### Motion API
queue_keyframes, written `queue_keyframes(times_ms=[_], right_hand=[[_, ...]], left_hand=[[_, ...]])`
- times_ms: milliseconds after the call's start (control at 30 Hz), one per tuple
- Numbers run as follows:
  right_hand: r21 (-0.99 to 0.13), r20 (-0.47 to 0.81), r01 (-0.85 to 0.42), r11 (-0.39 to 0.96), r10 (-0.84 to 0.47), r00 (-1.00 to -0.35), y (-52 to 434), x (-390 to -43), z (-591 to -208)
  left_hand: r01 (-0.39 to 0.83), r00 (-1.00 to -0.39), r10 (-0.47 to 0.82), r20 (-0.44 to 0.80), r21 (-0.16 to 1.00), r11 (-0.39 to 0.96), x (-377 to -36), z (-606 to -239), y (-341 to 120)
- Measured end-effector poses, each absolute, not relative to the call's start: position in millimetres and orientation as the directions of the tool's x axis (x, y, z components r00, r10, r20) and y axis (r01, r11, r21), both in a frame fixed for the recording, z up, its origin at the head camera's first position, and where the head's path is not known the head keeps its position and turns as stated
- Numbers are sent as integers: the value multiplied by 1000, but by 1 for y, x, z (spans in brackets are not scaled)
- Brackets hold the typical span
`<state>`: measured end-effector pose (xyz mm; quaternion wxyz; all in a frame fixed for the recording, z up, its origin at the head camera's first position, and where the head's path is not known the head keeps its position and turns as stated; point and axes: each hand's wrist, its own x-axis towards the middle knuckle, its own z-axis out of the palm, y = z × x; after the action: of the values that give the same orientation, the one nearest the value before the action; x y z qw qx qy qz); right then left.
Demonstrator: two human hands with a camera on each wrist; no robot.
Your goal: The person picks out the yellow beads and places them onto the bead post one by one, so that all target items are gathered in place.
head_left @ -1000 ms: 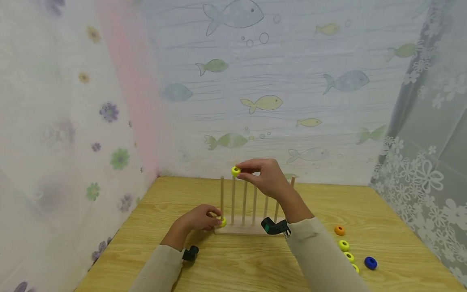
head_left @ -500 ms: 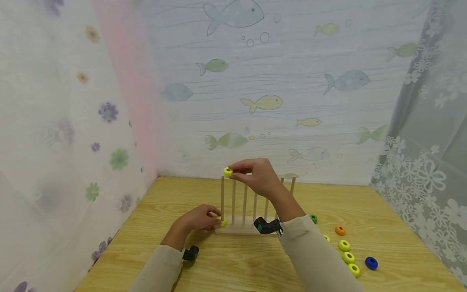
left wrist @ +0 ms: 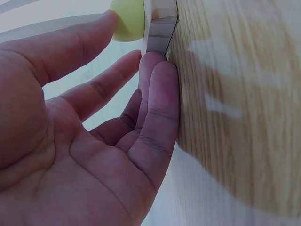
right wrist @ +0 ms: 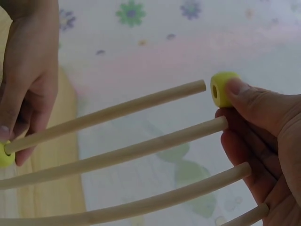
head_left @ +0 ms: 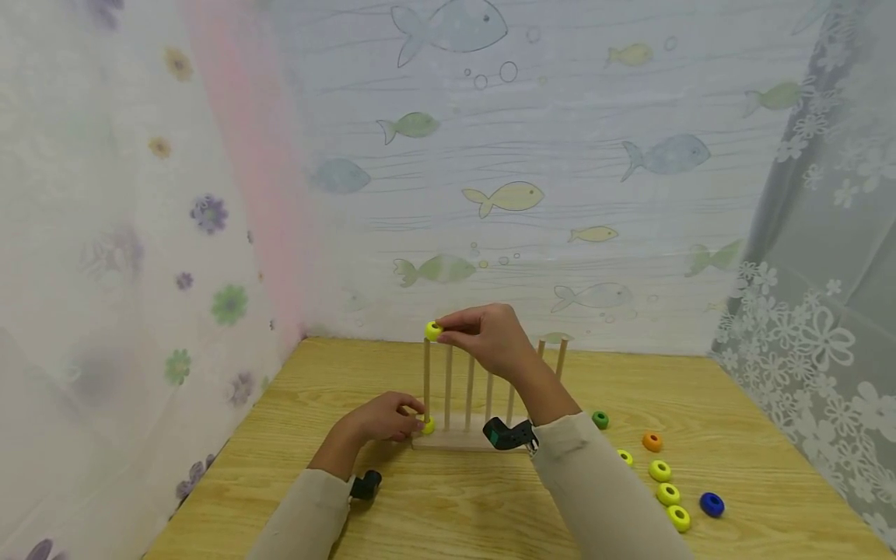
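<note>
My right hand (head_left: 490, 338) pinches a yellow bead (right wrist: 221, 87) between thumb and fingers at the top of the leftmost peg (head_left: 427, 381). In the right wrist view a small gap shows between the bead's hole and the peg's tip. The wooden peg stand (head_left: 455, 444) has several upright pegs on one flat base. Another yellow bead (left wrist: 129, 21) sits low on that same leftmost peg. My left hand (head_left: 385, 416) is beside it, thumb tip at the bead and fingertips against the end of the base. Its fingers are loosely bent.
To the right on the wooden table (head_left: 434, 505) lie several yellow beads (head_left: 668, 494), an orange bead (head_left: 652, 442), a green bead (head_left: 600, 420) and a blue bead (head_left: 712, 504). A fish-patterned curtain (head_left: 560, 171) hangs behind the table. My right forearm hides part of the stand.
My right hand has moved left with the yellow bead, from over the second peg to the leftmost peg's top. The left hand has stayed in place.
</note>
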<state>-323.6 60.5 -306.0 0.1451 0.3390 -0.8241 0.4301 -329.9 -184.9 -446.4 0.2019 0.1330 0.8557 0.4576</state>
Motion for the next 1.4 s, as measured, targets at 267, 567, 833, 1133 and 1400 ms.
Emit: queue_keyframes(times_ms=[267, 567, 833, 1133, 1400], right_hand=[[-601, 535, -675, 429, -411, -738, 57, -325, -308], [-608, 537, -667, 431, -396, -745, 55, -325, -311], [-607, 538, -668, 431, -396, -744, 54, -324, -311], [-617, 525, -660, 429, -401, -751, 54, -321, -310], [-623, 512, -652, 431, -406, -757, 54, -319, -309]], left_hand=[[50, -879, 422, -223, 836, 546, -330, -446, -185], [48, -874, 430, -226, 841, 539, -330, -446, -187], [52, -871, 437, -223, 844, 534, -329, -445, -187], [58, -876, 432, -217, 840, 539, -329, -446, -187], [45, -877, 426, -222, 845, 532, -327, -444, -187]])
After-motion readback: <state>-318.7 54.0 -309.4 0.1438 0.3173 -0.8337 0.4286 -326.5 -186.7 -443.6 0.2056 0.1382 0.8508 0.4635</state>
